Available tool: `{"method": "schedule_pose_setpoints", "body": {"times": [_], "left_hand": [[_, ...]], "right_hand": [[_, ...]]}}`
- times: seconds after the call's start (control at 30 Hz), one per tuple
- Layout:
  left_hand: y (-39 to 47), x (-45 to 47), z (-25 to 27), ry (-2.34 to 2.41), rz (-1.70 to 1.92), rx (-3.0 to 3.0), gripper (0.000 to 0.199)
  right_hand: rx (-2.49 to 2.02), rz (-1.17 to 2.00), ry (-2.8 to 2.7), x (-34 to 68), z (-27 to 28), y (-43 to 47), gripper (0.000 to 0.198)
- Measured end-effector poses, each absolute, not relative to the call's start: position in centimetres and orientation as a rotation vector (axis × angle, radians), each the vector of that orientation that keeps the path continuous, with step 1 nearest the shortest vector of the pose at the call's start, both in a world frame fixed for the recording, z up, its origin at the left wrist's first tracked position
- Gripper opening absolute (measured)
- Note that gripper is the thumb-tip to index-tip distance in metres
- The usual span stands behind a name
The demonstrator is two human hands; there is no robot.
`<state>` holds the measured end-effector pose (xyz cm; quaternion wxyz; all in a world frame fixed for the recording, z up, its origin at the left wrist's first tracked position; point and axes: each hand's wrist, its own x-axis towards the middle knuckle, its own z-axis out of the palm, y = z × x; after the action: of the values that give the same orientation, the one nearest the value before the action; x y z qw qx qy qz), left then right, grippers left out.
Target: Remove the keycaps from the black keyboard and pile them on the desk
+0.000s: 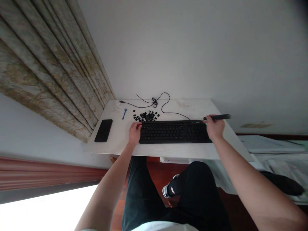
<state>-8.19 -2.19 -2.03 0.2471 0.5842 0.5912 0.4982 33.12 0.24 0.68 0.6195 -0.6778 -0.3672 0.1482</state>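
Observation:
A black keyboard [166,132] lies lengthwise on the white table, most of its keys in place as far as I can make out. My left hand [135,132] is closed at its left end, with thumb and fingertips on the upper left corner. Over the keyboard's right end, my right hand [215,126] is closed around a slim black-handled tool [222,116], held level. The tool's thin tip points left near the keyboard's top right edge; its exact kind is unclear. Small black keycaps [146,116] lie loosely heaped just behind the keyboard's left part.
A thin black cable [168,102], tied in a bundle, runs behind the keyboard. A small blue tool [124,114] and a dark phone [103,130] lie on the table [120,146] at left. The wall [183,54] rises behind, with a patterned curtain [60,61] on the left.

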Motion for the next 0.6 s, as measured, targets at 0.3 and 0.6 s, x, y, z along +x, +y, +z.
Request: {"method": "schedule_pose_setpoints", "body": {"times": [0.3,0.6], "left_hand": [[-1.2,-7.7,-1.0,1.731,1.329,1.378,0.020],[4.1,-7.1,1.4,1.833,1.004,1.764,0.019]], "right_hand": [[-1.373,0.499,-0.521,37.6,-2.3,-2.4,0.009],[-1.416,0.511,-0.567,37.8,-2.3,-2.1,0.019]]}}
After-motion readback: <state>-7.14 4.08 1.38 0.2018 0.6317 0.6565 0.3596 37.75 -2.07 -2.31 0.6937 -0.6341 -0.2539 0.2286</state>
